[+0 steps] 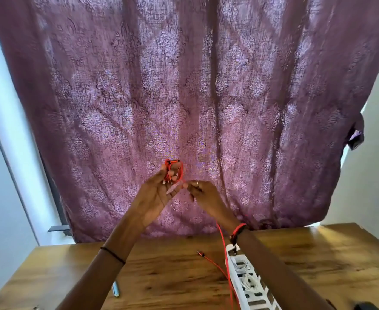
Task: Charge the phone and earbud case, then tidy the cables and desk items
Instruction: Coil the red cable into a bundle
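My left hand (159, 193) is raised in front of the curtain and holds a small coil of red cable (173, 171) wound around its fingers. Beside it, my right hand (203, 195) pinches the same red cable close to the coil. From there the loose red cable (225, 253) hangs down to the wooden desk (161, 271). A loose end with a connector (199, 253) lies on the desk. A white power strip (246, 285) lies on the desk under my right forearm. No phone or earbud case can be made out.
A purple patterned curtain (184, 97) hangs behind the desk. A small silver pen-like object (116, 288) lies near my left forearm. A dark object (366, 306) sits at the bottom right corner. White walls flank the curtain.
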